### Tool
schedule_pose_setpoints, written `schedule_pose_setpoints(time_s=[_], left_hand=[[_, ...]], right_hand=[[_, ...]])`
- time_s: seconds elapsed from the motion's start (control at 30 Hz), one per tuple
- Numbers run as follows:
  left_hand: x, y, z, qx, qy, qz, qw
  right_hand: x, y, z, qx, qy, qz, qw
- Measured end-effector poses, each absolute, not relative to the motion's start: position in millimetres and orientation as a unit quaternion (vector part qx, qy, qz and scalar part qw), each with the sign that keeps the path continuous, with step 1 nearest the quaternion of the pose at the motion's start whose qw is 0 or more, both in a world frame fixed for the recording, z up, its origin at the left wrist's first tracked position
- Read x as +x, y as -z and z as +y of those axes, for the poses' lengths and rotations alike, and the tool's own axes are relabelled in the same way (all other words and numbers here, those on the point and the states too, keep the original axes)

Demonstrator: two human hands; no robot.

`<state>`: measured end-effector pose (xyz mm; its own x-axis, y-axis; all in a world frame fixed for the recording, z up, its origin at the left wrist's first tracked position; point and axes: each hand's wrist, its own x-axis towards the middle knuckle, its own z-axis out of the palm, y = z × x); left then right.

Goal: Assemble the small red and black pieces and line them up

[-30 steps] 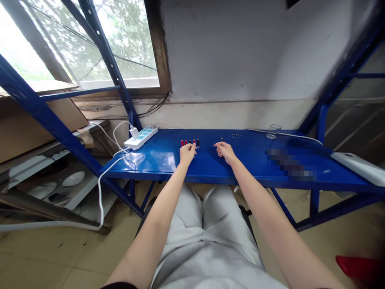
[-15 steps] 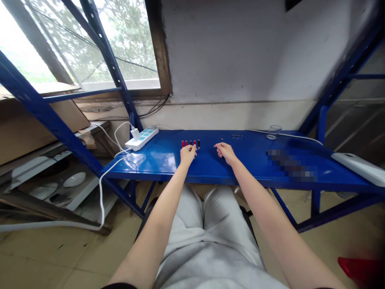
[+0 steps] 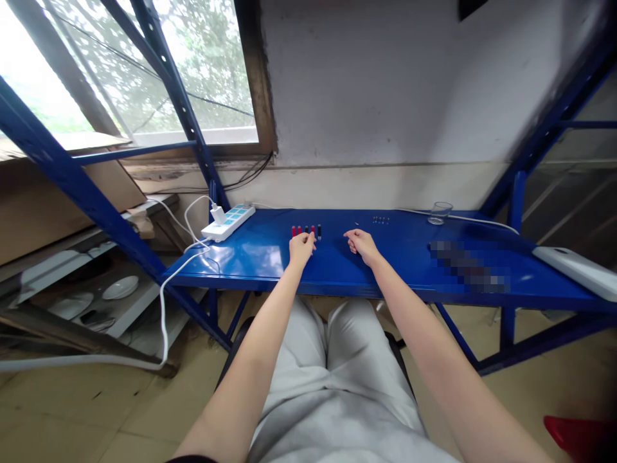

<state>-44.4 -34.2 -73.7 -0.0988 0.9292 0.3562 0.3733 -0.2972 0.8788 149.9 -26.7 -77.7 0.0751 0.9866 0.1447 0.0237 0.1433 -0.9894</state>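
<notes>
"Two hands show on the blue shelf [image 3: 250, 254]; where does each lie?" asks the student.

"Left hand [image 3: 301, 247]: fingers curled, tips at the near side of a row of small red and black pegs [image 3: 305, 229] standing upright; whether it pinches one cannot be told. Right hand [image 3: 362, 244]: loosely closed, fingertips drawn together, resting on bare shelf just right of the row, apart from it," answers the tutor.

"And around them?"

"Power strip [image 3: 227, 220] with white cable [image 3: 160, 302] to the left; tiny dark pieces [image 3: 380, 219] and a glass [image 3: 439, 211] to the right, farther back."
</notes>
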Motion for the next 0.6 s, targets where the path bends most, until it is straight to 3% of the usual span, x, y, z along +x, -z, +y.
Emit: schedule_pose_setpoints(time_s=[0.13,0.33,0.6], left_hand=[[-45,73,-35,0.612,-0.531,0.528,0.254],[-44,76,-33,0.601,-0.546,0.533,0.237],[-45,75,-34,0.595,-0.546,0.535,0.247]], right_hand=[[147,80,-26,-0.531,-0.320,-0.607,0.497],[131,75,-22,-0.572,-0.108,-0.741,0.334],[97,72,-1,-0.637,-0.070,-0.727,0.247]])
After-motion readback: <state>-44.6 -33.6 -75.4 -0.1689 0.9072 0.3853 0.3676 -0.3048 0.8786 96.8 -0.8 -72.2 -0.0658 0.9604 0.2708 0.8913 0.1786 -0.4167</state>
